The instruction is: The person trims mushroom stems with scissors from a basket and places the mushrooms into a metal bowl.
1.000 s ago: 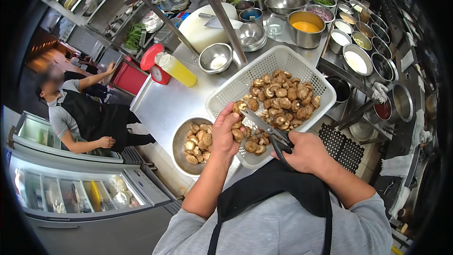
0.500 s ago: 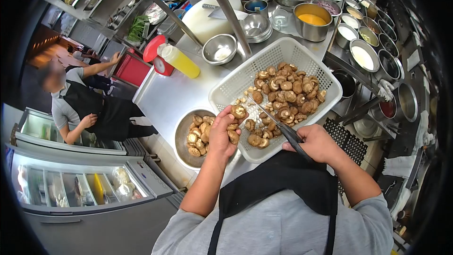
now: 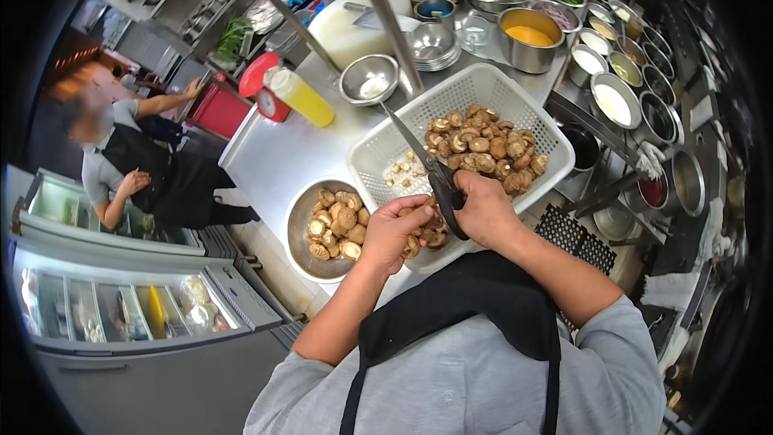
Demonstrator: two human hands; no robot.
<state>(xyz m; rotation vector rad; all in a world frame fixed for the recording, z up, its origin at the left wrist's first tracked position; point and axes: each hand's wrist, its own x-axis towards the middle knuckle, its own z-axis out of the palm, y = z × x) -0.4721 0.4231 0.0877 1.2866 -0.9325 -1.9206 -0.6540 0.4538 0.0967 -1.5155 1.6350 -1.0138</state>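
My right hand is closed around the black handles of a pair of scissors, whose blades point up and left across the basket. Close beside it, my left hand is closed on shiitake mushrooms, partly hidden by the fingers. Both hands are over the near side of a white perforated basket. A heap of brown shiitake mushrooms fills its far right part, and small pale stem pieces lie at its left. Left of my left hand, a metal bowl holds more mushrooms, some with pale undersides up.
A yellow squeeze bottle, a red scale and a small metal bowl stand behind the basket. A metal post rises there. Pots and ingredient tins line the back right. Another person stands at left by glass-topped fridges.
My right hand has moved left toward my left hand, and the scissors have swung to point farther up. The mushroom raised in my left fingertips is no longer seen there. The view has shifted slightly.
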